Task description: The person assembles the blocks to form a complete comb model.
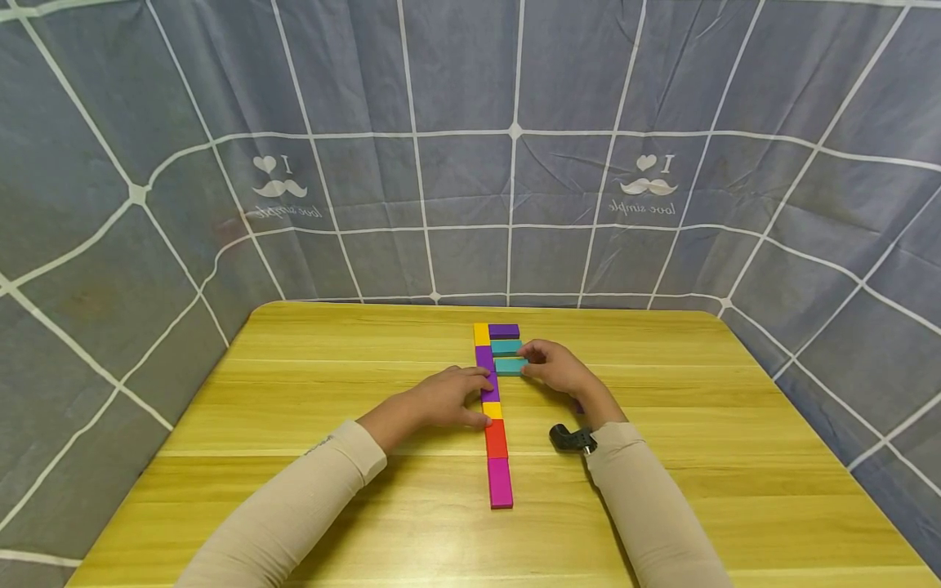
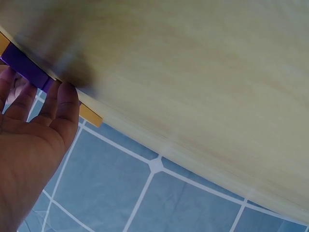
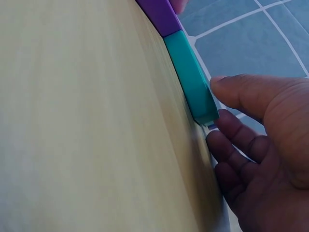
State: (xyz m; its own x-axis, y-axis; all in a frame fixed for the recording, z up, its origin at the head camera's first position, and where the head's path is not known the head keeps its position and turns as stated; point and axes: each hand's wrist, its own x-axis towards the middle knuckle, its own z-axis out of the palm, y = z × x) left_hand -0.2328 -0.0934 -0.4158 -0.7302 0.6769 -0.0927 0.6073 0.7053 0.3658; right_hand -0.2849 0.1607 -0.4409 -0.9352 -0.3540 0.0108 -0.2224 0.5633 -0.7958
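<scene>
My left hand rests its fingertips on the purple blocks in the middle of a long line of coloured blocks. Its thumb reaches the line where a small yellow block meets a red block. The right hand has thumb and fingers at the right end of the nearer teal block, which juts rightward from the line. In the right wrist view, the thumb lies against that teal block, with fingers around its end. A farther teal block lies parallel behind.
Another purple block juts right beside a yellow block at the far end. A magenta block ends the line nearest me. A black wrist device sits by the right sleeve. Grey gridded curtain surrounds the wooden table.
</scene>
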